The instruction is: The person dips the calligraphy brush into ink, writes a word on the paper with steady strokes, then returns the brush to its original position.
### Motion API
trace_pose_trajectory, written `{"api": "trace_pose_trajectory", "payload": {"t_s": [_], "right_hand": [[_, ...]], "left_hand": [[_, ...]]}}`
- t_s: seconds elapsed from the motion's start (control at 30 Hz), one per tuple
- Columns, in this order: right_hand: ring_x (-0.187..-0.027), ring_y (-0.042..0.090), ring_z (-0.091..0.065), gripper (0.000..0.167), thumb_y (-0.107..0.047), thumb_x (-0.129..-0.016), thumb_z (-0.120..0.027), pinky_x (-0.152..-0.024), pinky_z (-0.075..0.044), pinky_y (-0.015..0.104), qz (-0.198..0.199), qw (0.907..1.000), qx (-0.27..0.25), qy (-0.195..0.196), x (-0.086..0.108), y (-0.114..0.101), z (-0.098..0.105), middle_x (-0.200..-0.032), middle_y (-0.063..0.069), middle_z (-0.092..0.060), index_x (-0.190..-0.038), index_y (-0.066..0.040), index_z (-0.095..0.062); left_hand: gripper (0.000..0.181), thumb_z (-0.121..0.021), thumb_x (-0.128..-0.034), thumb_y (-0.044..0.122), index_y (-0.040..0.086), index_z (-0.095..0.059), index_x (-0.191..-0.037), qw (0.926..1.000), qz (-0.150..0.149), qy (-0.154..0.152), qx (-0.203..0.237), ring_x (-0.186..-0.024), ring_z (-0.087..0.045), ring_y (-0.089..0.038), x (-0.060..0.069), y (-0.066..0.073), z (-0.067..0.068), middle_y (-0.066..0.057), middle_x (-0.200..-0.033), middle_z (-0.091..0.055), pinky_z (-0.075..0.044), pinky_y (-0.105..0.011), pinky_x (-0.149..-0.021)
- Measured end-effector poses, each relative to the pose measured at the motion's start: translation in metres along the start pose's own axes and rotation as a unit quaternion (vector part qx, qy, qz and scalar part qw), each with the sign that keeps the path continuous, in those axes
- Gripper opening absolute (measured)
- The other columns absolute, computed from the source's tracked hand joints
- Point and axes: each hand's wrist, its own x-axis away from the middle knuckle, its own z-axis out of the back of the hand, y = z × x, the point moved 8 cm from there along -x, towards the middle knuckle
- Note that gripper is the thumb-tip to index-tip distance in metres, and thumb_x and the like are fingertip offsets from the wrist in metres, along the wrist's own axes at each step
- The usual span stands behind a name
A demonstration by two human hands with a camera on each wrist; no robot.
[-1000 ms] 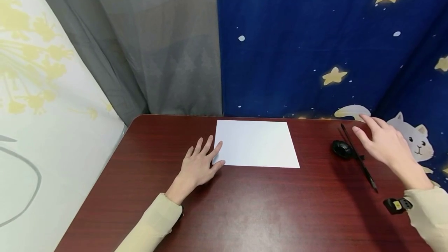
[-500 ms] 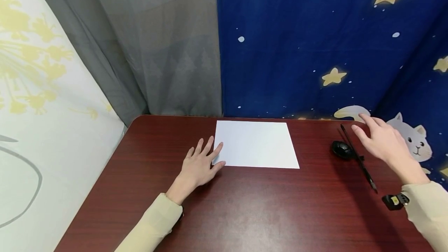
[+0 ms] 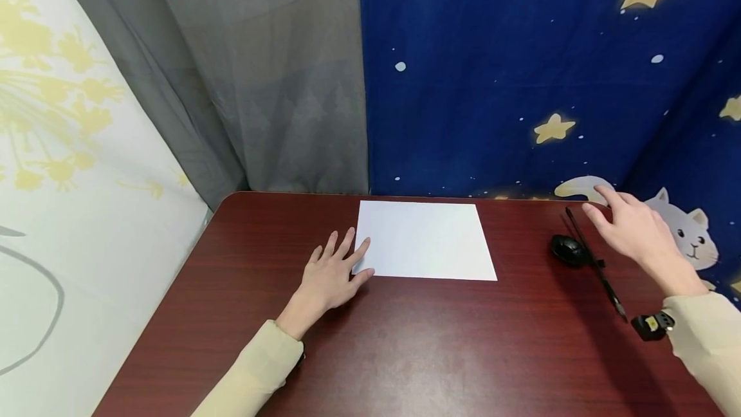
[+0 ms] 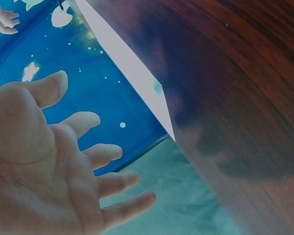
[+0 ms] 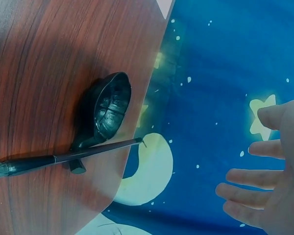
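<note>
White paper (image 3: 425,240) lies flat near the far edge of the reddish-brown worktop (image 3: 428,340), close to the middle of the head view; no mark shows on it. At its 8 o'clock side, the left hand (image 3: 327,280) hangs with fingers spread. Some fingertips overlap the paper in the head view, but the left wrist view suggests they are above it, not pressing. At 3 o'clock from the paper stands a small black dish (image 3: 569,250), and the brush (image 5: 68,156) lies slantwise across its short stem; in the head view its hair points to 5 o'clock. The right hand (image 3: 639,230) is raised at 2 o'clock from the brush, thumb and fingers apart. So neither grip is clamped on anything.

I judge that the step in hand is only a ready position, with the brush not yet taken. A next move on the brush would call for the right hand to go down toward 8 o'clock and pinch the shaft without tipping the dish.
</note>
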Motion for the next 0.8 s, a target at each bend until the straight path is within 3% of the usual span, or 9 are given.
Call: {"api": "trace_pose_trajectory", "payload": {"t_s": [0.8], "right_hand": [[-0.116, 0.066, -0.041, 0.068, -0.048, -0.107, -0.041, -0.09, -0.036, 0.077, -0.023, 0.999, 0.005, -0.038, -0.011, 0.024, -0.017, -0.134, 0.049, -0.037, -0.147, 0.006, -0.035]], "left_hand": [[0.065, -0.041, -0.1036, 0.059, 0.029, -0.031, -0.161, 0.9997, 0.001, -0.023, -0.003, -0.152, -0.017, -0.039, -0.002, 0.003, -0.007, -0.009, -0.168, -0.018, -0.021, -0.059, -0.117]]}}
